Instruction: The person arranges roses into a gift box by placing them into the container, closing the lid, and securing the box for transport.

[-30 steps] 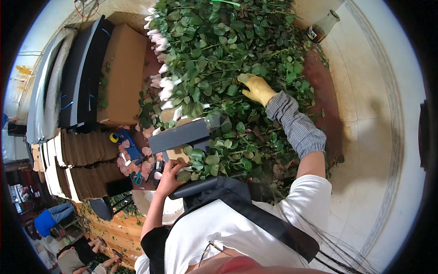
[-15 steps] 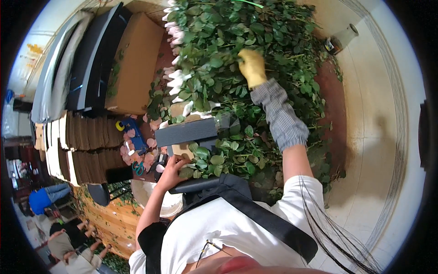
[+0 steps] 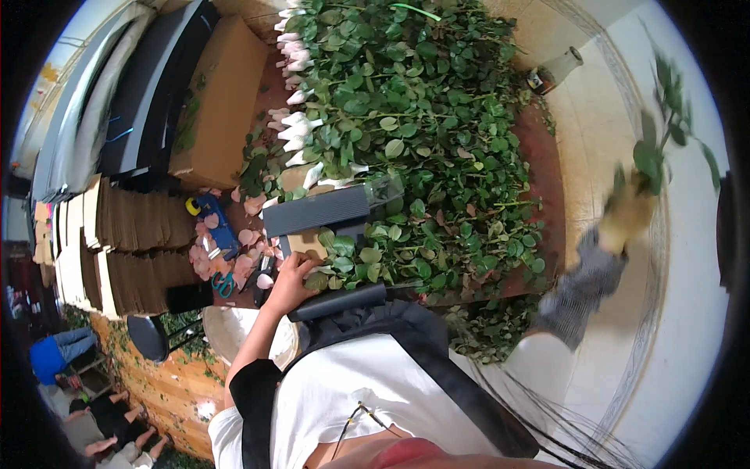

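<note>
My right hand, in a yellow glove with a grey knitted sleeve, is stretched far out to the right beyond the table. It is closed around a leafy rose stem, blurred by motion. My bare left hand stays at the table's near edge, its bent fingers on a piece of brown cardboard. Beside those fingers lie green leaves and a dark grey ribbed strip. A thick pile of leafy rose stems covers the table, with white-sleeved flower heads along its left side.
Stacked cardboard sheets and a large cardboard box stand at the left. Pink petals, a blue tool and teal scissors lie near them. A glass bottle is at the far right. Other people sit at lower left.
My right hand has swung from above the rose pile out to the right, and a leafy stem now shows in it. My left hand has stayed by the cardboard.
</note>
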Available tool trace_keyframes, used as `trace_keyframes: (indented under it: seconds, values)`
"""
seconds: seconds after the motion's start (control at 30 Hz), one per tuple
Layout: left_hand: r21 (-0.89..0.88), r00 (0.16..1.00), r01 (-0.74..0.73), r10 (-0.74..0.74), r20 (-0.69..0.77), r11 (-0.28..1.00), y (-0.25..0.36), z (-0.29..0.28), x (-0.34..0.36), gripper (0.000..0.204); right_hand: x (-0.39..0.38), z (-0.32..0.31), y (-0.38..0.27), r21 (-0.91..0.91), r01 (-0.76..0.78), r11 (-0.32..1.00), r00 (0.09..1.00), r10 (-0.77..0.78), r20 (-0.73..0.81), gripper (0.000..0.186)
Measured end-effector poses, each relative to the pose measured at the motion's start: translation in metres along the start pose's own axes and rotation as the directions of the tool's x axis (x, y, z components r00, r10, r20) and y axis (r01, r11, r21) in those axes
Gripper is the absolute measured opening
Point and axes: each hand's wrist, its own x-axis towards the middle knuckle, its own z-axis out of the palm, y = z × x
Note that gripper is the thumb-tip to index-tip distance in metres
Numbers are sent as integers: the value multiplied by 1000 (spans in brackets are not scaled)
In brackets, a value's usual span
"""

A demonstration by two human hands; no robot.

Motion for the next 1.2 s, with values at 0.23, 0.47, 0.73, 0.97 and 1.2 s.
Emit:
trace_keyframes:
  seconds: [0.23, 0.47, 0.73, 0.97, 1.2]
  values:
    - [-30, 998, 59, -60, -12, 998, -2, 6, -4, 63, -171, -108, 117, -388, 12, 921, 311, 365, 877, 52]
    - [-25, 994, 107, -107, 19, 994, 1, -2, -4, 62, -115, 6, -212, 813, -234, 534, 606, -573, 551, 53]
    - [-2, 994, 93, -93, 53, 996, 7, -1, 3, 64, -153, 184, -423, 818, 377, 435, -211, -819, 533, 69]
    - [18, 992, 124, -124, 31, 992, 8, 0, -3, 61, -126, 134, -392, 820, 214, 531, 874, -479, 83, 36]
    - [62, 998, 55, -56, 17, 997, 2, 0, -2, 59, -133, 33, -342, 896, 444, -22, 541, -790, -288, 39]
